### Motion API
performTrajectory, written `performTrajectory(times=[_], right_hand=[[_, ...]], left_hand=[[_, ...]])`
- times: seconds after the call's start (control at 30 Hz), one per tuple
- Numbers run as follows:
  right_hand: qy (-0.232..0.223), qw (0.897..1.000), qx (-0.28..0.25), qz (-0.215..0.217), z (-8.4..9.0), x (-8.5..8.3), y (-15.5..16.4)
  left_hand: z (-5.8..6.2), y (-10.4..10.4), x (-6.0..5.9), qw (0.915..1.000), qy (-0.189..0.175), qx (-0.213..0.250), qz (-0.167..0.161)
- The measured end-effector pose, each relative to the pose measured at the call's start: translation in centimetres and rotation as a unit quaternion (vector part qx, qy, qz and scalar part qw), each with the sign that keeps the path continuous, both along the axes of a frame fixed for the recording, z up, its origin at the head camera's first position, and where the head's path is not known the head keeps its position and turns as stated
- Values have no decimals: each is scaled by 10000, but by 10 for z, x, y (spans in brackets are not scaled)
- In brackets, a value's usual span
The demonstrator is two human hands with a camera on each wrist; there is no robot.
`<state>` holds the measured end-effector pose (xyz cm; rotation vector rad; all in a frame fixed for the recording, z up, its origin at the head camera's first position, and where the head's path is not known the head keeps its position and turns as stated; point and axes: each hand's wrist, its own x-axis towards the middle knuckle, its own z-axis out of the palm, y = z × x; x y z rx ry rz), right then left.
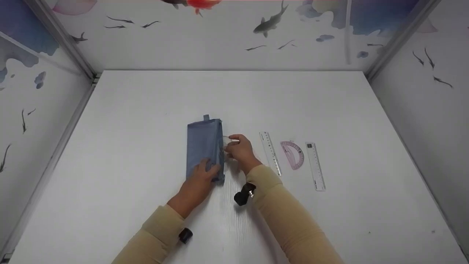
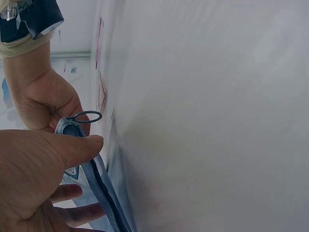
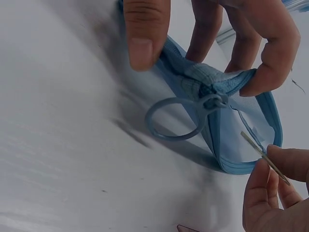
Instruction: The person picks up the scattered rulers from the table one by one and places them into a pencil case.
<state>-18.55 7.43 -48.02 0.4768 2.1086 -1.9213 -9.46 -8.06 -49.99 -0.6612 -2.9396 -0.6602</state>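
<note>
A blue fabric pencil case [image 1: 204, 146] is lying lengthwise near the middle of the white table [image 1: 146, 110], its long axis running away from the person. The left hand [image 1: 199, 178] is gripping the near end of the case: in the right wrist view its thumb and fingers [image 3: 263, 43] are curling over the cloth beside the zipper, and the ring-shaped zipper pull [image 3: 176, 118] is hanging free just above the tabletop. The case mouth is standing partly open there, showing a pale lining inside. The right hand [image 1: 240, 150] is sitting against the case's right edge, its fingertips pinching a thin clear flat piece [image 3: 264, 157] whose tip is reaching into the open mouth; what exactly this piece is cannot be told. To the right of the hands, well clear of the case, a clear ruler [image 1: 270, 153], a pink protractor [image 1: 293, 155] and a second clear ruler [image 1: 316, 166] are lying side by side on the table.
</note>
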Motion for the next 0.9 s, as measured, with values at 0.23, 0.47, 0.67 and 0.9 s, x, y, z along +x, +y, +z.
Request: performTrajectory(times=[0.23,0.47,0.67,0.9], right_hand=[[46,10000,-26,84,-1,1,-4],[94,9998,55,142,-1,3,-9],[93,9998,63,144,-1,4,-11],[176,9997,17,182,-3,3,-10]], left_hand=[[-1,0,0,10000,47,15,-70],[-1,0,0,10000,-41,-41,-40],[-3,-1,-1,10000,56,-78,-18],[-1,-1,-1,9999,-12,-159,-2]])
